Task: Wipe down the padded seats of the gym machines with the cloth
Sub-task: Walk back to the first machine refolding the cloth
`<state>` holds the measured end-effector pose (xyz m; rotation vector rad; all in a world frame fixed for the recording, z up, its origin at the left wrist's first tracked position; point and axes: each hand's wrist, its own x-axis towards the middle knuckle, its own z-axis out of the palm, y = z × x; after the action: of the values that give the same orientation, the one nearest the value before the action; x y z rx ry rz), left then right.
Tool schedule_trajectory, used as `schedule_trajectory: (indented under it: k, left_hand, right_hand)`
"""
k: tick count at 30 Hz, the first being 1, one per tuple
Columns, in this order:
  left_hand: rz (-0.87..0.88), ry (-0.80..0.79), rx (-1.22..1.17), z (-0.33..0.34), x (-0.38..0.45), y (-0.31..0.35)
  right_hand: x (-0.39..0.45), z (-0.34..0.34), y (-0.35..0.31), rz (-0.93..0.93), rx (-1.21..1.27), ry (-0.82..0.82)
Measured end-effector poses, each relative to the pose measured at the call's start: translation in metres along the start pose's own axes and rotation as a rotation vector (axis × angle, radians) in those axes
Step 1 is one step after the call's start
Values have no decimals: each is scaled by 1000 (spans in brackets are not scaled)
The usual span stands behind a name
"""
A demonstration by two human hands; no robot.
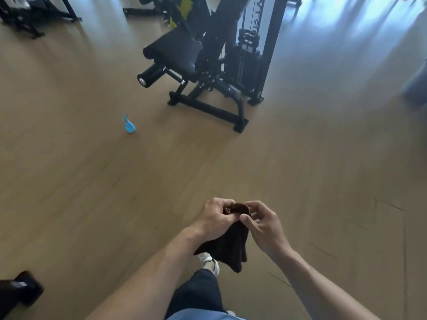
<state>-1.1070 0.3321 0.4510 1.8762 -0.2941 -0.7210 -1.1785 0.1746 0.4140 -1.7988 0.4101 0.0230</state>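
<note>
Ahead of your hands lies open wooden floor [92,181], then the black machine's base bar [208,109] and padded seat [175,51], well apart from you. Your left hand [213,219] grips the dark brown cloth [231,245] at its bunched top; your right hand [262,225] pinches it beside. The cloth hangs crumpled between your wrists.

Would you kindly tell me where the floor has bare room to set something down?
Bare wooden floor lies between the black gym machine and the hands, right of the blue spray bottle. It is crowded around the machine's base.
</note>
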Motion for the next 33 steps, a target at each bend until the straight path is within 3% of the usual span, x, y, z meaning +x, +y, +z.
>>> schedule_trajectory:
  k: [4,10,15,18,21,24,28,33]
  left_hand:
    - [-12,20,-241,-34,74,20]
    - [-54,-80,-359,-97,176,56]
    - [-295,318,-555,-144,259,61]
    - [-539,387,-567,-168,306,46]
    - [-656,320,-555,-174,345,45]
    - [-663,122,-646,-165,390,71]
    - [-461,31,-377,-161,460,108]
    - [-406,-119,-130,-174,538,156]
  right_hand:
    - [57,12,11,51,-31,-25]
    - [181,18,-1,190,-151,26]
    - [266,-3,-17,304,-27,79]
    - [313,-18,-19,373,177,173]
    - [364,-33,-25,404,222,112]
    - [412,-36,-28,396,150,-44]
    - [487,-33,-31,320,144,-137]
    - [576,-63,-47,201,-52,-174]
